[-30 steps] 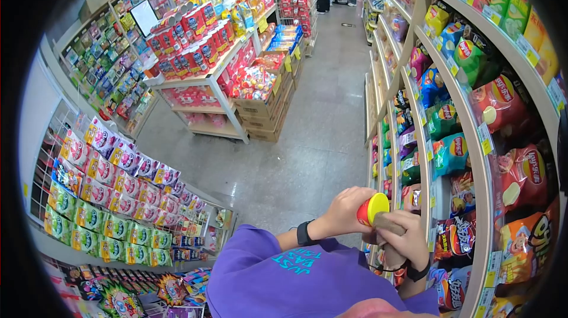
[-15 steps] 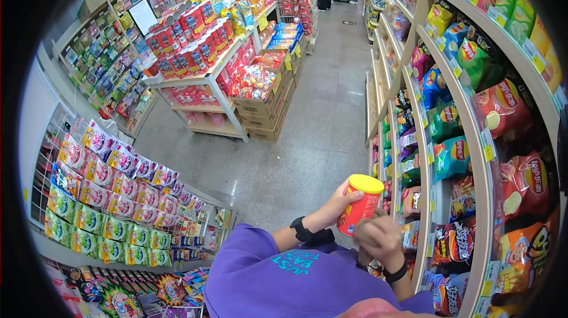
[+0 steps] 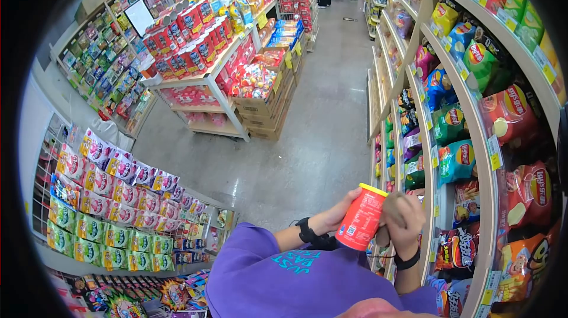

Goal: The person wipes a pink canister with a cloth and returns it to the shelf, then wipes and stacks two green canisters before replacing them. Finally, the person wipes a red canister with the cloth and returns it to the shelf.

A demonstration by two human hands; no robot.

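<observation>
In front of my purple shirt, my left hand [image 3: 338, 210] is closed around the left side of a red canister [image 3: 362, 221] with a yellow lid [image 3: 374, 189]. Small white print and a square code show on the side of the canister, which leans slightly. My right hand [image 3: 407, 223] is closed on a grey-brown cloth [image 3: 393, 210], held against the canister's right side near the lid. Parts of the right fingers are hidden behind the cloth. Black bands circle both wrists.
Shelves of bagged chips [image 3: 452, 161] stand close on my right. A hanging rack of pink and green snack packets [image 3: 124, 211] is at left. Ahead, a display of red cans [image 3: 189, 31] stands beside stacked cartons [image 3: 260, 121]. People stand far down the aisle [image 3: 322, 87].
The canister has turned and tipped, so its printed side now shows and the lid's top is less visible. My right hand and cloth have moved up and right along it.
</observation>
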